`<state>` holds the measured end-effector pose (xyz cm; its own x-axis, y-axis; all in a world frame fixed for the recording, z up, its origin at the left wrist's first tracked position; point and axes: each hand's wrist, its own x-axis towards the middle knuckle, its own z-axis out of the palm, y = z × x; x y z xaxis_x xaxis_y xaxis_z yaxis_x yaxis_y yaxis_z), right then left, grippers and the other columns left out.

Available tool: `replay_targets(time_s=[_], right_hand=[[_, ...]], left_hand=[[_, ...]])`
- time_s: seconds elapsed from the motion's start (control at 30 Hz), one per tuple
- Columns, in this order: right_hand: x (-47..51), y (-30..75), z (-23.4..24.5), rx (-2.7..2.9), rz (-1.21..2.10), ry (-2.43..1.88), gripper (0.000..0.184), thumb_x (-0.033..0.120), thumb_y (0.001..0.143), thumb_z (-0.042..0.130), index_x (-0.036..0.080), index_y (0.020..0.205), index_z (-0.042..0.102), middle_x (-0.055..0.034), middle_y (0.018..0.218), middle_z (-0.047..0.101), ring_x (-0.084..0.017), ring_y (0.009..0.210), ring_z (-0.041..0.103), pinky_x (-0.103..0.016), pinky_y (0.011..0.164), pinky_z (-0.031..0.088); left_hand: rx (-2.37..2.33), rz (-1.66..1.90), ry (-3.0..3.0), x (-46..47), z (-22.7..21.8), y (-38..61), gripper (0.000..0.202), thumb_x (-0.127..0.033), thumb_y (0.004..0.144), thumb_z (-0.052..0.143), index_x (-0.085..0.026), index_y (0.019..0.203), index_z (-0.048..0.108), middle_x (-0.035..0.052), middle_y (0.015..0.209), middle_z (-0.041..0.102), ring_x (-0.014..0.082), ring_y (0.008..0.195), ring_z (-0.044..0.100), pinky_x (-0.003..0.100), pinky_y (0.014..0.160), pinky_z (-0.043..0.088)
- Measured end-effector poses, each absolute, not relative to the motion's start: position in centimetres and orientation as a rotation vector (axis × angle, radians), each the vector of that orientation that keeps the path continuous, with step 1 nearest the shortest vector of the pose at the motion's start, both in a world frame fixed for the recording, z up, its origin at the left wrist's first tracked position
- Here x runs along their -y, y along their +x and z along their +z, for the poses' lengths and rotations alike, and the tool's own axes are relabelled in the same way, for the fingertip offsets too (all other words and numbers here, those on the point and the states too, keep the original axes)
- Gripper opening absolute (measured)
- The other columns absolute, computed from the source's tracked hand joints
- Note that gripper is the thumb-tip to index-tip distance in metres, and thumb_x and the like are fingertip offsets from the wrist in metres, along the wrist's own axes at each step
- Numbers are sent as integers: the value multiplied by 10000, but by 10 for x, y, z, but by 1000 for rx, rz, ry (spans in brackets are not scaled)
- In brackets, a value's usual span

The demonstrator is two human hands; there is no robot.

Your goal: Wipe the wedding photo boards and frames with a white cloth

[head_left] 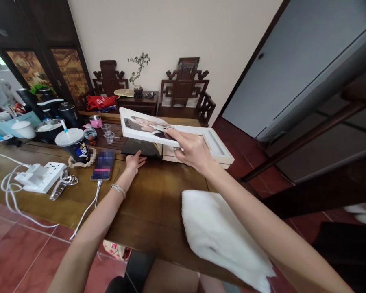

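Note:
My right hand (195, 149) grips the near edge of a white photo panel (127, 129), with its fingers over the top and the thumb below. The panel carries a portrait of a person and is tilted above the table. Under it lies a dark, flat, book-like object (140, 148) with worn-looking edges. At the front edge of that dark object is my left hand (135, 162), fingers apart and holding nothing; whether it touches the object is hard to see. Right of the panel sits a white box-like frame (224, 151) with a recessed middle, partly hidden by my right hand.
A fluffy white cloth (215, 232) lies at the table's front right. On the left are a phone (103, 165) with a cable, a lidded cup (75, 144) with a straw, a power strip (45, 178) and small glasses (108, 134). Wooden chairs (186, 87) stand behind.

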<state>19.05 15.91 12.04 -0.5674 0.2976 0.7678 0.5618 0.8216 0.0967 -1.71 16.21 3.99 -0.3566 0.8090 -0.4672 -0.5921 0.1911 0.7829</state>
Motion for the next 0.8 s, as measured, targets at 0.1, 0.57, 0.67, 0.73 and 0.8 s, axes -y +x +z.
replay_targets(time_s=[0.1, 0.57, 0.67, 0.73, 0.8], right_hand=[[-156, 195, 120, 2189, -451, -609, 598, 12, 677, 454, 120, 1247, 600, -127, 1181, 698, -252, 1076, 667, -381, 880, 587], [-147, 191, 138, 2188, -430, -659, 662, -16, 673, 433, 163, 1294, 580, -73, 1279, 649, -226, 1177, 611, -375, 998, 525], [-149, 184, 137, 2229, -381, -691, 664, -21, 687, 429, 150, 1314, 564, -88, 1302, 633, -233, 1213, 583, -382, 1004, 515], [-153, 179, 134, 2258, -365, -698, 648, -22, 698, 425, 141, 1309, 565, -96, 1300, 634, -238, 1220, 575, -382, 982, 524], [-157, 173, 131, 2297, -361, -716, 625, -20, 710, 424, 137, 1296, 571, -99, 1292, 639, -240, 1202, 586, -377, 946, 536]], left_hand=[[-1228, 1539, 217, -163, 38, -18, 117, -100, 864, 605, -142, 956, 545, 144, 1071, 651, 232, 993, 682, 378, 831, 591], [-1183, 1729, 335, -40, 72, -41, 376, 14, 692, 717, -195, 712, 405, -56, 628, 586, 137, 564, 657, 382, 670, 644], [-1253, 1757, 367, 11, 79, -36, 443, -49, 612, 793, -196, 628, 375, -88, 551, 528, 113, 509, 607, 337, 575, 646], [-1361, 1787, 294, 44, 84, -30, 465, -64, 548, 819, -190, 580, 372, -100, 510, 489, 101, 484, 588, 286, 534, 637], [-1440, 1764, 258, 74, 87, -26, 431, -84, 479, 850, -181, 612, 451, -81, 575, 568, 124, 523, 632, 239, 486, 616]])
